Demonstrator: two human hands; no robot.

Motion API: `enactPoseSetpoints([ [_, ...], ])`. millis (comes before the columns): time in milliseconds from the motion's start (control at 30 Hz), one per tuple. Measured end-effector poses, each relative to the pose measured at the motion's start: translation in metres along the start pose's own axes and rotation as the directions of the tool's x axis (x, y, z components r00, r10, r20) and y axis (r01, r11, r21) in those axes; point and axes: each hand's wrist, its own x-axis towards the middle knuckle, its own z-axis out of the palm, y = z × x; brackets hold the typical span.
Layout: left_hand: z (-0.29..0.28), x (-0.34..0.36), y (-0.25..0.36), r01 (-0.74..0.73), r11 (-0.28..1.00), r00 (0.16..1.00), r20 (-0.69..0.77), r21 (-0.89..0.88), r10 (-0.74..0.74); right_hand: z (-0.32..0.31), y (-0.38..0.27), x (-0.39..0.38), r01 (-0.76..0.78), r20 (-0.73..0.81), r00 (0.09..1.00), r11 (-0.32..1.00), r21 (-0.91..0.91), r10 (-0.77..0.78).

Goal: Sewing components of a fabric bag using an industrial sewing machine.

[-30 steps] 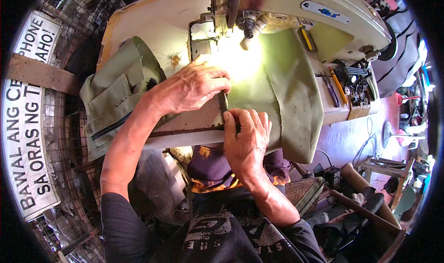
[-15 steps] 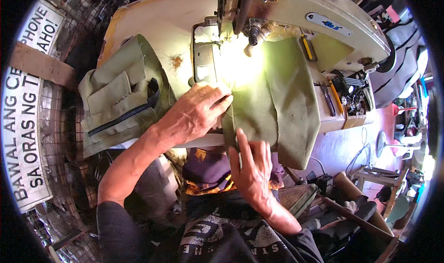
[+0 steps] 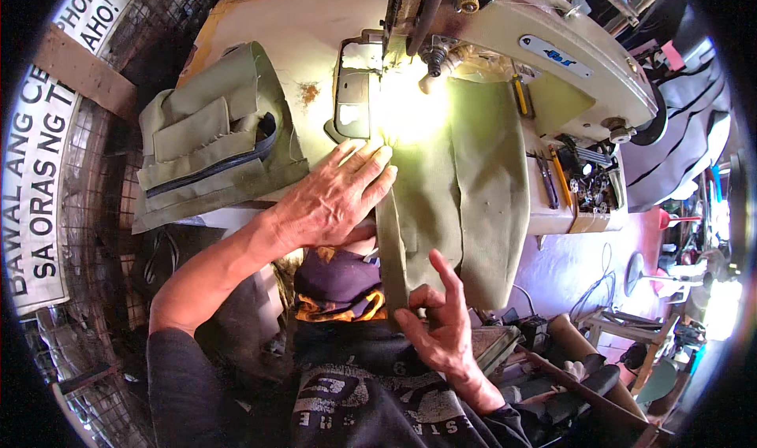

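Observation:
A large olive-green fabric piece (image 3: 493, 204) runs from under the brightly lit sewing machine head (image 3: 544, 38) and hangs over the table's near edge. My left hand (image 3: 327, 200) lies flat beside the machine's needle area, fingers stretched out, their tips pressing on the fabric's left edge. Lower down, my right hand (image 3: 445, 330) pinches the bottom end of the folded left edge strip (image 3: 392, 251) between thumb and curled fingers, its index finger raised. Glare hides the needle and presser foot.
A sewn olive-green piece with a dark zipper (image 3: 209, 168) lies on the table at left. At right are a yellow-and-black cutter (image 3: 520, 93), an orange-handled tool (image 3: 561, 176) and a box of small metal parts (image 3: 595, 184). A wire mesh wall with signs stands far left.
My right hand has moved down along the fabric strip, its fingers curling onto the strip's end. My left hand has flattened near the needle area. The view has shifted slightly.

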Motion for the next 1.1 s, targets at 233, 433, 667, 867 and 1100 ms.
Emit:
enactPoseSetpoints([
  [233,0.010,0.005,0.001,0.120,0.976,0.972,-0.178,-0.184,-0.153,-0.109,-0.024,0.046,-0.063,-0.515,0.731,0.707,-0.704,-0.447],
  [433,-0.007,0.011,-0.019,0.250,0.799,0.925,-0.110,-0.546,-0.365,-0.153,0.013,0.080,-0.008,-0.142,0.812,0.233,-0.972,-0.567],
  [667,-0.036,0.005,-0.036,0.337,0.214,0.736,0.114,-0.917,-0.668,-0.104,0.013,0.113,0.210,0.080,0.879,0.232,-0.950,-0.470],
  [867,-0.009,-0.001,-0.040,0.402,0.319,0.684,0.050,-0.858,-0.727,-0.041,0.012,0.129,0.325,0.243,0.880,0.142,-0.935,-0.408],
  [1100,-0.027,0.001,-0.039,0.465,0.218,0.693,0.200,-0.858,-0.693,-0.089,-0.012,0.113,0.365,0.278,0.892,0.205,-0.908,-0.357],
])
